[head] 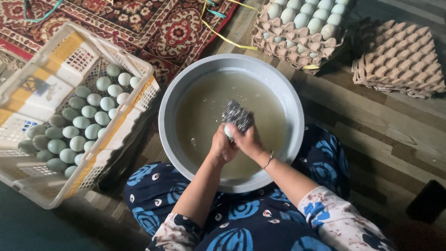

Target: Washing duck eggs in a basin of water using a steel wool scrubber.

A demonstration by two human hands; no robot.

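One grey round basin (169,107) of cloudy water sits at the centre of the frame. One white plastic crate (51,51) at the left holds roughly thirty pale green eggs (81,123); an exact count is not possible where they pile up. At the top, right of centre, one stack of cardboard egg trays (297,49) carries about a dozen visible eggs (304,16) on its top tray, cut off by the frame edge. One stack of bare trays (399,58) lies at the upper right. Two hands meet over the basin, the left hand (222,146) and the right hand (251,142), with one egg (228,132) and one metal scouring pad (238,116) between them. One bracelet (269,159) circles the right wrist. One patterned red rug (153,23) fills the upper left.
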